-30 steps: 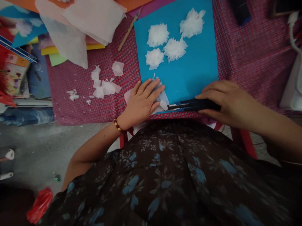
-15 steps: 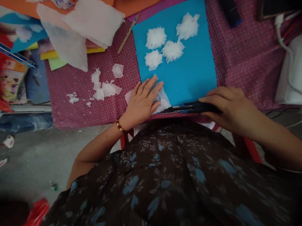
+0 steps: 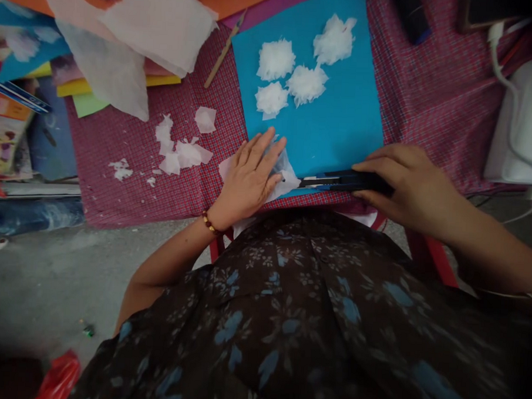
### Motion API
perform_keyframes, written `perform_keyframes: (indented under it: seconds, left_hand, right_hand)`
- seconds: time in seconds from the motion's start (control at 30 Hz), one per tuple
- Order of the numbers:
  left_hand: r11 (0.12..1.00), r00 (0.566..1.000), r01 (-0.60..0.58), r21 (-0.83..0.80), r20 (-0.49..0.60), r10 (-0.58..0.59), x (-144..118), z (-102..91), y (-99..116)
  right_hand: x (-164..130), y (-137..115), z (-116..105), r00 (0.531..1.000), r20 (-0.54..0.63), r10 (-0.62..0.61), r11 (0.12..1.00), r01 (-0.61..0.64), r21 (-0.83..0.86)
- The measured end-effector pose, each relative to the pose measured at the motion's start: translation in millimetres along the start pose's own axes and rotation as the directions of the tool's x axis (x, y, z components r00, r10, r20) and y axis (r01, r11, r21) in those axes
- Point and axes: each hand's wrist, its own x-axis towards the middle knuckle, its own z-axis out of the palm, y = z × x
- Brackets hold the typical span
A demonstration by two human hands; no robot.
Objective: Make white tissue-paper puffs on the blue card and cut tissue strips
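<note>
1. Blue card (image 3: 340,120), smooth and flat, lies on the checked red cloth (image 3: 429,95) just beyond both hands; its near edge runs between them.
2. The left hand (image 3: 249,178) lies flat, fingers spread and slightly fanned, pressing down on a thin, crinkled sheet of white tissue (image 3: 287,171) at the card's near left corner. A bracelet of round brown beads (image 3: 208,223) circles that wrist.
3. The right hand (image 3: 403,182) is curled around the dark handle of a long, slim cutter (image 3: 337,180), fingers closed over it. The tool lies almost level along the card's near edge, its pale tip pointing toward the left hand and reaching the tissue's edge.
4. Farther from the hands, four fluffy white tissue puffs (image 3: 298,71) sit on the card, ragged-edged and rounded, clustered close together, two of them touching.
5. Left of the left hand, torn white scraps (image 3: 180,148) lie scattered on the cloth, small and irregular.
6. Beyond those, large soft translucent tissue sheets (image 3: 136,35) overlap a stack of coloured paper (image 3: 81,91) in yellow, green and orange.
7. A thin wooden stick (image 3: 222,53) lies slanted beside the card's far left corner.
8. Right of the right hand, a smooth white object (image 3: 520,128) with a white cable (image 3: 501,68) rests at the cloth's edge.
</note>
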Motion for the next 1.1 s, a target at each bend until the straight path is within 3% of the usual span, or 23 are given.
perform_keyframes:
  seconds: [0.3, 0.4, 0.5, 0.57, 0.63, 0.73, 0.83, 1.1]
  left_hand:
    - [0.999, 1.000, -0.011, 0.038, -0.008, 0.011, 0.5, -0.4, -0.5]
    - [0.996, 0.988, -0.004, -0.092, -0.153, -0.010, -3.0, -4.8, -3.3]
    - [0.967, 0.945, 0.021, -0.254, -0.310, -0.102, -8.4, -11.4, -4.4]
    - [0.955, 0.936, 0.024, -0.295, -0.330, -0.125, -9.7, -17.6, -2.6]
    - [0.957, 0.960, 0.032, -0.288, -0.259, -0.110, -7.0, -25.5, 1.5]
    - [0.964, 0.997, 0.054, -0.262, -0.036, -0.066, 4.2, -37.6, 9.2]
    - [0.967, 0.992, 0.024, -0.255, 0.127, 0.009, 18.6, -43.7, 13.6]
    - [0.967, 0.971, -0.009, -0.255, 0.228, 0.069, 32.4, -48.9, 19.6]
  right_hand:
    - [-5.2, -1.6, -9.7, 1.000, 0.028, -0.004, 0.999, 0.005, -0.040]
    - [-16.2, -6.3, -16.9, 0.999, 0.030, 0.035, 0.996, -0.032, -0.089]
    - [-21.6, -10.4, -19.9, 0.998, 0.026, 0.063, 0.992, -0.060, -0.108]
    - [-22.1, -11.1, -19.2, 0.998, 0.010, 0.070, 0.992, -0.068, -0.102]
    - [-21.8, -10.6, -17.3, 0.997, -0.008, 0.079, 0.993, -0.080, -0.090]
    - [-22.5, -9.1, -14.4, 0.993, -0.046, 0.104, 0.992, -0.107, -0.067]
    - [-24.4, -8.4, -12.9, 0.989, -0.088, 0.117, 0.991, -0.121, -0.049]
    - [-21.1, -6.0, -9.5, 0.991, -0.116, 0.062, 0.997, -0.068, -0.044]
